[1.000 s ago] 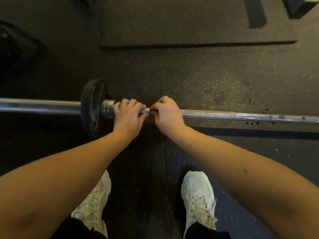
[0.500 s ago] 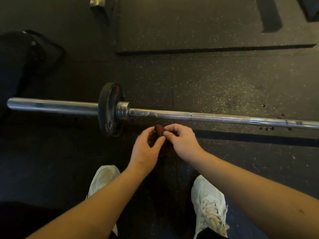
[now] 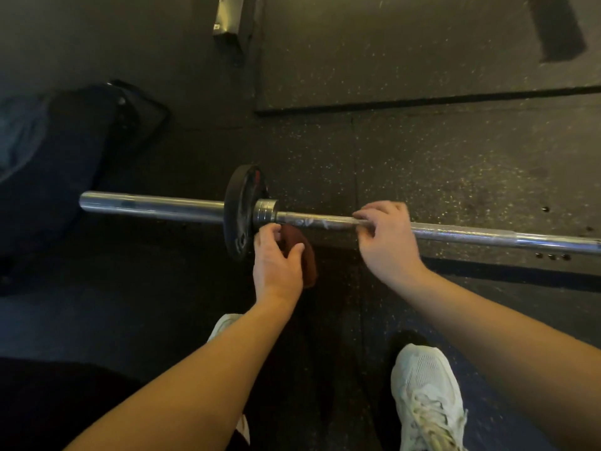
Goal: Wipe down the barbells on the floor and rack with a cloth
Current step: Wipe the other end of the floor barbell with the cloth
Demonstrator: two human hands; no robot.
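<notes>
A steel barbell lies across the black rubber floor, with one small black plate on its left sleeve. My left hand holds a dark red cloth just below the collar, beside the plate. My right hand grips the shaft a little right of the collar, fingers curled over the bar. White smears show on the shaft between my two hands.
A dark bag sits on the floor at the left, by the sleeve's end. A raised mat edge runs behind the bar, and a metal post base stands at the top. My white shoes are below.
Both hands left the shaft and met around the cloth. Now my left hand has carried the cloth up toward the collar, and my right hand has gone back onto the bar further right.
</notes>
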